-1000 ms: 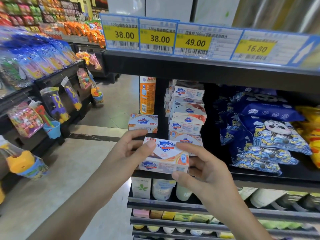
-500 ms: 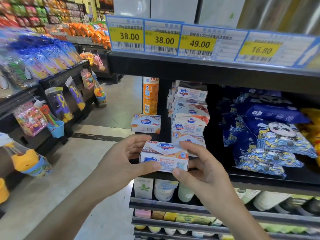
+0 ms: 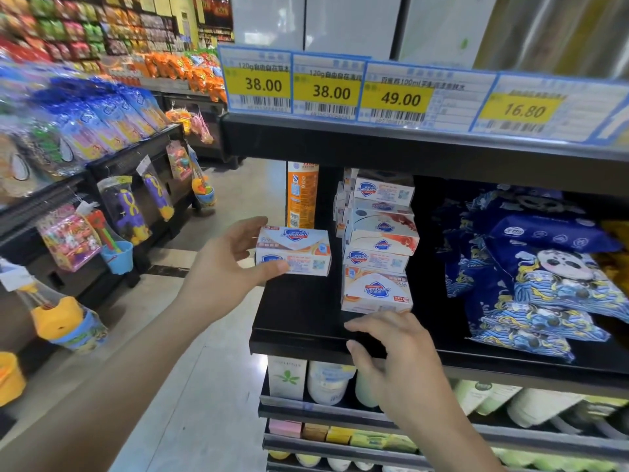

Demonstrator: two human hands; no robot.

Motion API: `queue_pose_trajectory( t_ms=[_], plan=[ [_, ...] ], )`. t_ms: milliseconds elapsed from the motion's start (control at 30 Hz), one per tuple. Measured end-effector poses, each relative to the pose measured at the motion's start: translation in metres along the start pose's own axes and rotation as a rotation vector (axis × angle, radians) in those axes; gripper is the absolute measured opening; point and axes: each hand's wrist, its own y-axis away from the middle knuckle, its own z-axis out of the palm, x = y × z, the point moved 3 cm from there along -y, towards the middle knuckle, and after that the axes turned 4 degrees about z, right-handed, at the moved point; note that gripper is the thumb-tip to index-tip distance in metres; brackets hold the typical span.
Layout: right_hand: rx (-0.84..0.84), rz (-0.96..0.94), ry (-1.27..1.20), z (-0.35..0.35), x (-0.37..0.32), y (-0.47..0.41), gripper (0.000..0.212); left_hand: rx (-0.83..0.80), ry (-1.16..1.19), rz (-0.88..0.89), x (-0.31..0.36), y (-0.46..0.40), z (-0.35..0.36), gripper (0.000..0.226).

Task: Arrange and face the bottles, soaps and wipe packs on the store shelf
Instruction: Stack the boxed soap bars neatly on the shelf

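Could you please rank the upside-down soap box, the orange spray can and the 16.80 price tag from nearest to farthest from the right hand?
From the right hand:
1. Upside-down soap box, at the bottom of the stack just above the fingertips.
2. Orange spray can, upright at the shelf's left end, farther back.
3. 16.80 price tag, up on the shelf edge above, to the right.
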Motion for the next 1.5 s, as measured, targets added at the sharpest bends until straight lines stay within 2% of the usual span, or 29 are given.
queue_pose_trajectory(
  t_ms=[167,367,900,1000,1067,1167,1267,1300,1400,1500],
  plan=[
    [0.071,-0.002,-0.027,0.010,0.005,-0.002,0.019,-0.005,-0.056,0.012,-0.011,-0.026,0.012,0.077],
    [0.073,-0.005,-0.050,0.010,0.006,-0.001,0.018,0.035,-0.079,0.013,-0.022,-0.044,0.020,0.077],
    [0.048,-0.002,-0.025,0.006,0.001,0.001,0.020,-0.078,0.038,-0.072,-0.032,-0.054,0.029,0.086],
    [0.040,0.002,-0.079,0.004,0.001,0.003,0.018,-0.003,0.021,-0.063,-0.027,-0.043,0.023,0.088],
    [0.054,0.050,-0.201,-0.001,0.001,0.004,0.014,0.097,-0.035,-0.010,-0.022,-0.026,0.016,0.081],
    [0.203,0.068,-0.262,-0.019,0.000,0.000,0.020,0.168,-0.142,0.136,-0.010,0.013,0.015,0.064],
    [0.355,0.070,-0.195,-0.037,0.004,-0.018,0.017,0.008,-0.268,0.260,0.002,0.051,0.031,0.053],
    [0.370,0.080,-0.157,-0.043,0.006,-0.027,0.023,-0.066,-0.334,0.296,0.004,0.059,0.038,0.052],
    [0.316,0.065,-0.073,-0.053,0.011,-0.054,0.047,-0.244,-0.505,0.310,-0.003,0.070,0.056,0.055],
    [0.195,0.072,0.006,-0.054,0.014,-0.078,0.066,-0.309,-0.566,0.249,-0.012,0.074,0.063,0.055]
  ],
)
